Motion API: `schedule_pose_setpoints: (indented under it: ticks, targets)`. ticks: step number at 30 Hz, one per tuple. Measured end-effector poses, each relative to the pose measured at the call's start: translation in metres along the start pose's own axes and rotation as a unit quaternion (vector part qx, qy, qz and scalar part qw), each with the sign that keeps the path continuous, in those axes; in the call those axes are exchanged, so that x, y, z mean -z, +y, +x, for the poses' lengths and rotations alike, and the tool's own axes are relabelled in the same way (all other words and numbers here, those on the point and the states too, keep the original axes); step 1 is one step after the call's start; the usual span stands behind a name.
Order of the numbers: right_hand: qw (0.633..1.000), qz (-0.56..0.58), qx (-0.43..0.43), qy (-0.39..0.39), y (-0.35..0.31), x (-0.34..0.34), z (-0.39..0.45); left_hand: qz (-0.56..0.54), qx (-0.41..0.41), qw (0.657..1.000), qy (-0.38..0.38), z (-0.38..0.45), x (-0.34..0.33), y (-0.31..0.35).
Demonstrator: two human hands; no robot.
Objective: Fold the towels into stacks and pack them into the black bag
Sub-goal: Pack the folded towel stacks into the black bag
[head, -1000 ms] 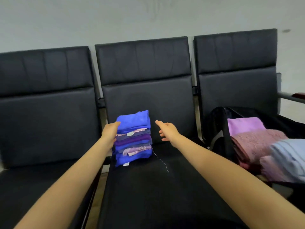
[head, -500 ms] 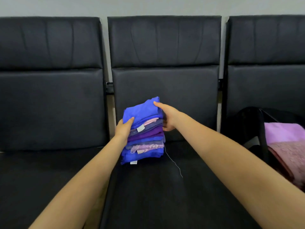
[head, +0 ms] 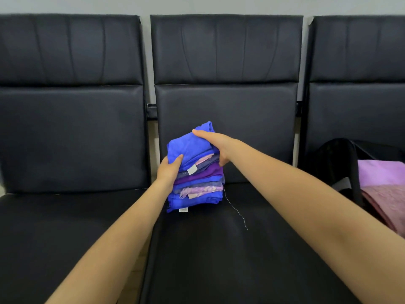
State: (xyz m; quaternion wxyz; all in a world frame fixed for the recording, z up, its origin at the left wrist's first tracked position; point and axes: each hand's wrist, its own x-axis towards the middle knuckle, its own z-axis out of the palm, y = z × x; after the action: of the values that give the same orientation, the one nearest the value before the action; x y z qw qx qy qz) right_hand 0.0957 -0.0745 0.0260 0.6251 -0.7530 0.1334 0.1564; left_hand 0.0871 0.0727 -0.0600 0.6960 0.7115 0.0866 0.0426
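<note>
Both hands, left hand (head: 168,170) and right hand (head: 215,145), are clamped around the towel stack (head: 196,172); even squeezing is advised while carrying toward the black bag (head: 341,163), right of it.

The towel stack (head: 197,172) sits on the middle seat (head: 219,249), far from the near edge, between the left hand (head: 168,170) and right hand (head: 215,143). The bag (head: 341,163) rests on the right seat, holding folded towels (head: 383,183).

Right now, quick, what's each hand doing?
Left hand: grips the towel stack at its left side.
Right hand: grips the stack's top right.
</note>
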Motion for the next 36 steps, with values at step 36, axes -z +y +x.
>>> schedule_pose_setpoints:
  ticks: [36]
  targets:
    - [0.955,0.214,0.205,-0.005,0.060,0.256,-0.200,-0.164,0.016,0.963,-0.212,-0.157,-0.176,0.098]
